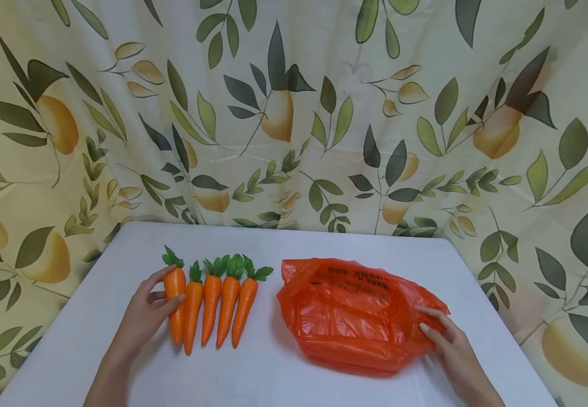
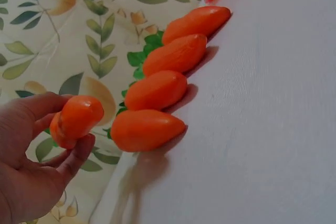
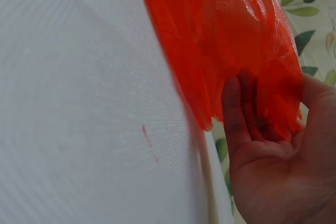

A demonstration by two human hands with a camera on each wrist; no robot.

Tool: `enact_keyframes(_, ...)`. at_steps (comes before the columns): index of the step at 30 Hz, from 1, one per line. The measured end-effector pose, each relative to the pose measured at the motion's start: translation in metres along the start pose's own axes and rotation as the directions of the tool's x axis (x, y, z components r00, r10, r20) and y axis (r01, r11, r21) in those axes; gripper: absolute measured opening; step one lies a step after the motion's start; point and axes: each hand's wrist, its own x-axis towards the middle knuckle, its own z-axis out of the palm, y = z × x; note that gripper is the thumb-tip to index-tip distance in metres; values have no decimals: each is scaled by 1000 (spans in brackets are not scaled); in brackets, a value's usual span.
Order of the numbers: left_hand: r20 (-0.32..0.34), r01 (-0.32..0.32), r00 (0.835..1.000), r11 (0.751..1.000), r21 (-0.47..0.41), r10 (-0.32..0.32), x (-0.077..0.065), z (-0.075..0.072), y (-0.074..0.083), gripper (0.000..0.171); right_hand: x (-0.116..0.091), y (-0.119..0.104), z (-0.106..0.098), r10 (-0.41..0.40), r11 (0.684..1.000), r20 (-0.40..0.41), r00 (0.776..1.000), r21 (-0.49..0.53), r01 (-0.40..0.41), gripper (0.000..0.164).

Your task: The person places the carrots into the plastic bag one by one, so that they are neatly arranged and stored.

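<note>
My left hand [image 1: 146, 308] pinches an orange carrot [image 1: 174, 305] with a green leafy top between thumb and fingers. In the left wrist view that carrot [image 2: 79, 119] is raised off the table, its tip towards the camera. Several more carrots [image 1: 212, 308] lie side by side just right of it, leaves pointing away from me. A crinkled red plastic bag [image 1: 344, 316] with dark printing lies on the right half of the table. My right hand [image 1: 448, 339] holds the bag's right end, with the plastic [image 3: 278, 93] between thumb and fingers in the right wrist view.
A white-covered table [image 1: 232, 384] carries everything. Its far edge meets a hanging curtain [image 1: 294, 186] printed with leaves and fruit, which also surrounds the sides. A strip of white tabletop separates the carrots from the bag. One small red mark [image 3: 149, 142] shows on the white surface.
</note>
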Motion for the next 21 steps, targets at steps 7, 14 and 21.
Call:
enact_keyframes(7, 16, -16, 1000, 1000, -8, 16, -1, 10, 14, 68, -1, 0, 3, 46, 998, 6, 999, -40, -46, 70)
enact_keyframes(14, 42, -48, 998, 998, -33, 50, 0, 22, 28, 67, 0, 0, 3, 32, 999, 4, 999, -11, -32, 71)
enact_keyframes(21, 80, -49, 995, 998, -50, 53, 7, 34, 47, 67, -2, -2, 3, 47, 999, 4, 999, -18, -47, 76)
